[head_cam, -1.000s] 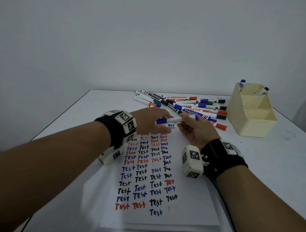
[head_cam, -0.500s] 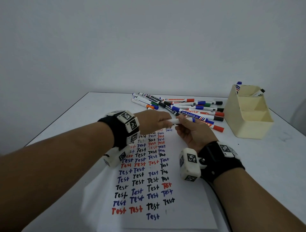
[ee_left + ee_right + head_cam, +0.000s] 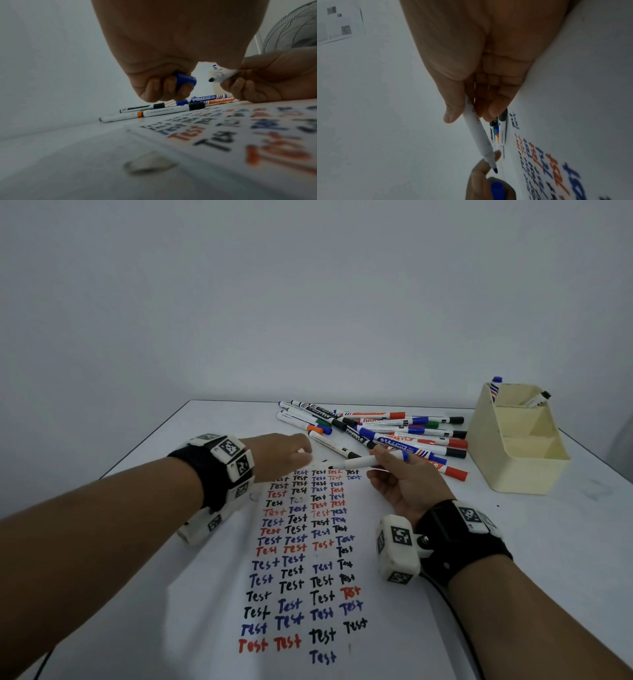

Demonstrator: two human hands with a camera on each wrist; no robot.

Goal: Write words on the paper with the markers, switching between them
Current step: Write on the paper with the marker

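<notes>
- Cap is off now: a second ago the blue cap (image 3: 186,80) sat on the marker (image 3: 363,463); now the left hand (image 3: 281,455) grips it, pulled clear toward 9 o'clock.
- Right hand (image 3: 404,484) pinches the marker barrel, bare tip pointing at 9 o'clock, above the paper's (image 3: 394,628) 12 o'clock edge.
- Likely ready to write; free space at the paper's 3 o'clock side.
- Spare markers (image 3: 394,429) piled at 1 o'clock.

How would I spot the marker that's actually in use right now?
Start at the paper covered in "Test". At its far edge, in front of the pile of markers, the right hand holds one marker. Unlike the capped ones lying there, its tip is bare; the left hand holds its blue cap.
</notes>
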